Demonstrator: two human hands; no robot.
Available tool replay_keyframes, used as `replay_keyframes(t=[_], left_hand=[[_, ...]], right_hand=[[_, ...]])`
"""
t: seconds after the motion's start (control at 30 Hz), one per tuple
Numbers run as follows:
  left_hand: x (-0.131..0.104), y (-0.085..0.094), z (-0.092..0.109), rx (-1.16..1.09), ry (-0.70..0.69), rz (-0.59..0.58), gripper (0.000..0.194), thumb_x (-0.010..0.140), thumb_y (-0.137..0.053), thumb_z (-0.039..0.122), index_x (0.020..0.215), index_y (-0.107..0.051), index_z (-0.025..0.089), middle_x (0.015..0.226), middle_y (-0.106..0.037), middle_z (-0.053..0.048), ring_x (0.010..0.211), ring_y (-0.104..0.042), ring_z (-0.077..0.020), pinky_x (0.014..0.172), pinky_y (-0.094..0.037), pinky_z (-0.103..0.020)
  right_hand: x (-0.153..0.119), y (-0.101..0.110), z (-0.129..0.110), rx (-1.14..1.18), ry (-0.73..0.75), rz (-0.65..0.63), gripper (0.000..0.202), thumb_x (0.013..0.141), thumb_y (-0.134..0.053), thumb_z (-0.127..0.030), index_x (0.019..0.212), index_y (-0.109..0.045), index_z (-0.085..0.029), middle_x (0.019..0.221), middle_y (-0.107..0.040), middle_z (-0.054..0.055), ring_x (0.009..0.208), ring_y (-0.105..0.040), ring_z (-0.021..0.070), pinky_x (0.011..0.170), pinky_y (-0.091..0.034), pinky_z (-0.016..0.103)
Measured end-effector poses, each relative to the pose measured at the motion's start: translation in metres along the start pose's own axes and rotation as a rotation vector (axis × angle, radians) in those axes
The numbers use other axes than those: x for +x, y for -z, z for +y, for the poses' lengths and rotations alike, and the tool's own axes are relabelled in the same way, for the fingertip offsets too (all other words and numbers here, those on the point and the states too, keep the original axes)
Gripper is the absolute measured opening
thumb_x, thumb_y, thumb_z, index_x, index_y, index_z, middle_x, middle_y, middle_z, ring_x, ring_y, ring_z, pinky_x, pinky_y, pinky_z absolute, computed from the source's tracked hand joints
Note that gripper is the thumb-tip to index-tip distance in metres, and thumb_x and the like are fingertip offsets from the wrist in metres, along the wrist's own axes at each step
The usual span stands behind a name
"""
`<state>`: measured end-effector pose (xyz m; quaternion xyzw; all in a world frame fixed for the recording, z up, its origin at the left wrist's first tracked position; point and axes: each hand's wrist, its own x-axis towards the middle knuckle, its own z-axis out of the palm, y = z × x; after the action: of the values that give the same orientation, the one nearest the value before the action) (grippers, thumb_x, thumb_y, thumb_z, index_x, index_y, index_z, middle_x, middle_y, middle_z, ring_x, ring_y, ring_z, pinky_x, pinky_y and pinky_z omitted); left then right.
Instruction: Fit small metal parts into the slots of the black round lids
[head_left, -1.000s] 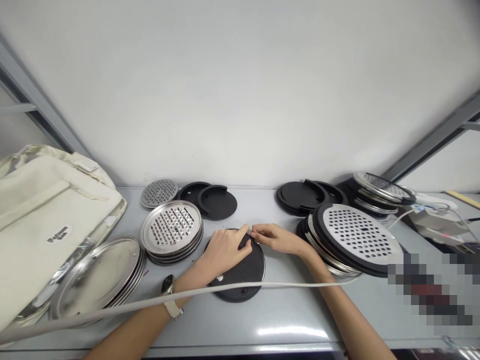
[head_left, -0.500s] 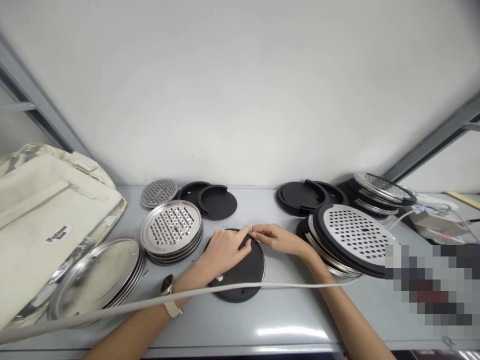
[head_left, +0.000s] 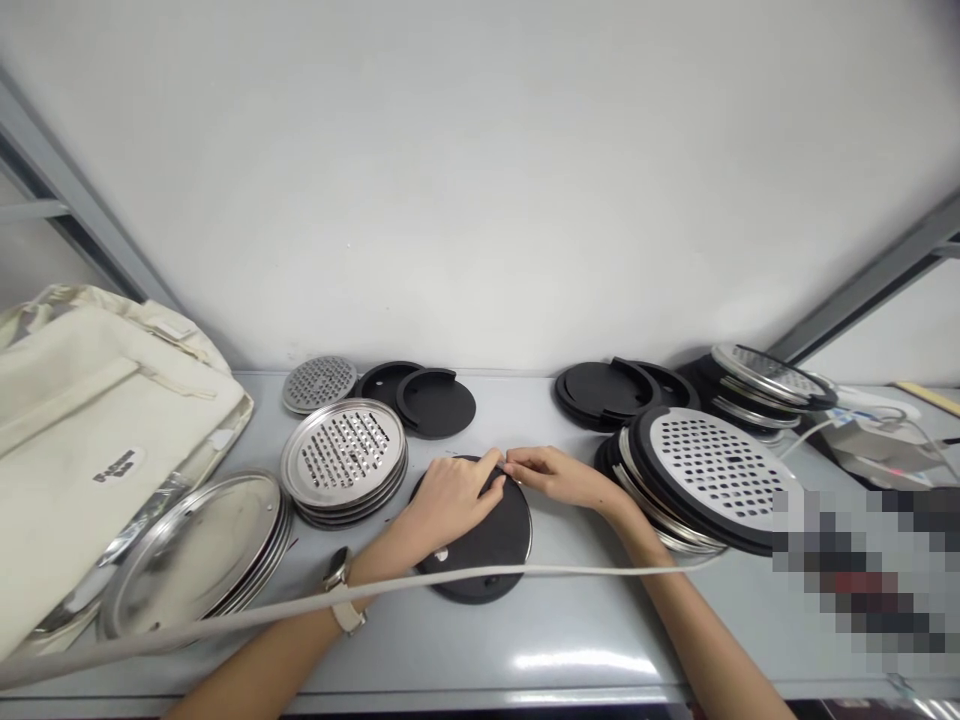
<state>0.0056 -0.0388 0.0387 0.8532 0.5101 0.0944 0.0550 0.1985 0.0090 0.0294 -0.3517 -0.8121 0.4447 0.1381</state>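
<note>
A round black disc (head_left: 480, 545) with a thin metallic rim at its right lies on the grey table, crossed near its front by a white cable (head_left: 390, 582). My left hand (head_left: 455, 503) rests over the disc's upper left, thumb and index finger pinched at its far edge. Meeting it there is my right hand (head_left: 551, 474), its fingertips also closed on that edge. Whether something small sits between the fingertips is too small to tell. A stack of round metal grater plates (head_left: 349, 455) stands to the left of my left hand.
Plain metal discs (head_left: 191, 560) and a cream bag (head_left: 97, 430) are at the left. Black round trays (head_left: 435, 403) lie at the back, with more (head_left: 607, 390) further right. Stacked black-rimmed graters (head_left: 716, 465) stand beside my right forearm. A grey box (head_left: 862, 450) with cables is at the far right.
</note>
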Motion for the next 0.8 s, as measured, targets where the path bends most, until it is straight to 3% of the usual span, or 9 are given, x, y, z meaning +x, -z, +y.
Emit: replay_keyframes(t=[0.8], left_hand=[[0.0019,-0.0004,0.0001,-0.023,0.004,-0.005,0.022,0.093,-0.036,0.036,0.103,-0.051,0.023,0.069,-0.064,0.000,0.067,-0.063,-0.0194,0.060,-0.038,-0.026]], right_hand=[[0.0006,0.0005,0.0012,0.034,-0.008,-0.018,0.041,0.091,-0.037,-0.050,0.078,-0.055,-0.016,0.066,-0.038,-0.003,0.061,-0.034,0.0102,0.059,-0.032,0.023]])
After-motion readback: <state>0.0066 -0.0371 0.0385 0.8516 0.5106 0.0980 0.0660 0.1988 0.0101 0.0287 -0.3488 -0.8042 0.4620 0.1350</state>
